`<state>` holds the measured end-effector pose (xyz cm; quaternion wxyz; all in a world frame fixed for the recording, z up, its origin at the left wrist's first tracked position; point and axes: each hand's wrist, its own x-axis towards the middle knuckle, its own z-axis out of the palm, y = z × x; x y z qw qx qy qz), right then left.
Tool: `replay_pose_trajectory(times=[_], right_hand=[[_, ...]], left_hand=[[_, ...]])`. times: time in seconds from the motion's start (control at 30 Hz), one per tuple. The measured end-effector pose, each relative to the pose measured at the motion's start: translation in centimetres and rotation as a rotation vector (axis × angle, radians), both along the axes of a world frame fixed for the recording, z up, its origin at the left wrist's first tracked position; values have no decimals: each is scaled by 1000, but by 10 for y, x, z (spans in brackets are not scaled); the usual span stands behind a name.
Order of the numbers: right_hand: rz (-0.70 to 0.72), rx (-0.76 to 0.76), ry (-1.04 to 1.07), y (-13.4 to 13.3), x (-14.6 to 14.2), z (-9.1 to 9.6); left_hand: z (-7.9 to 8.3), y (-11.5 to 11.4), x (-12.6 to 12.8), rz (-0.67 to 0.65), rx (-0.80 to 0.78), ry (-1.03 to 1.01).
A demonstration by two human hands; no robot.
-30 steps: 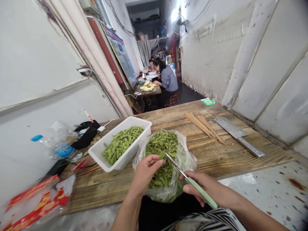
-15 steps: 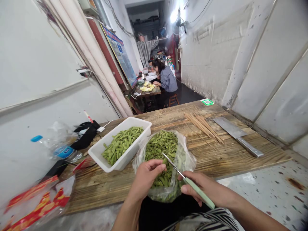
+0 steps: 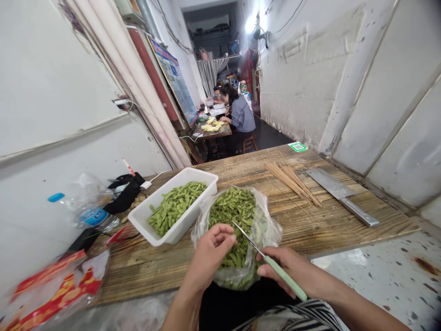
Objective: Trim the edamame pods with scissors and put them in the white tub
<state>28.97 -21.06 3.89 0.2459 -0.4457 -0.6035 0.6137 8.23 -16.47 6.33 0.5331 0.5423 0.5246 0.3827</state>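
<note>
My left hand [image 3: 214, 246] hovers over the near left part of the clear plastic bag [image 3: 272, 227], thumb and fingers pinched together. They seem to close on an edamame pod, mostly hidden by the fingers. Many green edamame pods [image 3: 232, 207] fill the bag. My right hand [image 3: 287, 266] grips scissors [image 3: 282, 275] with a pale green handle. Their slim metal blades look nearly together and point up and left over the bag, tips close to my left fingertips. Left of the bag stands a white plastic tub [image 3: 140, 219] with more pods [image 3: 176, 207] inside.
On the wooden table [image 3: 155, 271] lie bamboo skewers [image 3: 292, 184] and a cleaver [image 3: 341, 195] to the right. A water bottle [image 3: 94, 217] and red-and-white packaging [image 3: 62, 294] are at the left. Behind, a person [image 3: 239, 110] sits at another table.
The pod seen at my left fingertips is now mostly hidden, and those fingers have curled in slightly. The scissors stay in my right hand in nearly the same place. The view has shifted slightly.
</note>
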Motion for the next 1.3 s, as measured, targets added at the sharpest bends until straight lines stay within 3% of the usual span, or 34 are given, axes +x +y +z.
replay_pose_trajectory(times=[0.2, 0.4, 0.6, 0.93, 1.17, 1.3], right_hand=[[-36, -94, 109, 2, 2, -10], [-14, -22, 151, 1, 4, -4], [16, 8, 123, -2, 4, -1], [67, 101, -9, -3, 6, -1], [70, 101, -19, -1, 4, 7], [62, 88, -14, -1, 3, 15]], left_hand=[[-2, 2, 0, 85, 62, 38], [-7, 5, -3, 141, 118, 66], [-7, 5, -3, 167, 105, -101], [-16, 5, 0, 273, 291, 210], [0, -5, 11, 256, 210, 248], [-1, -8, 13, 244, 161, 249]])
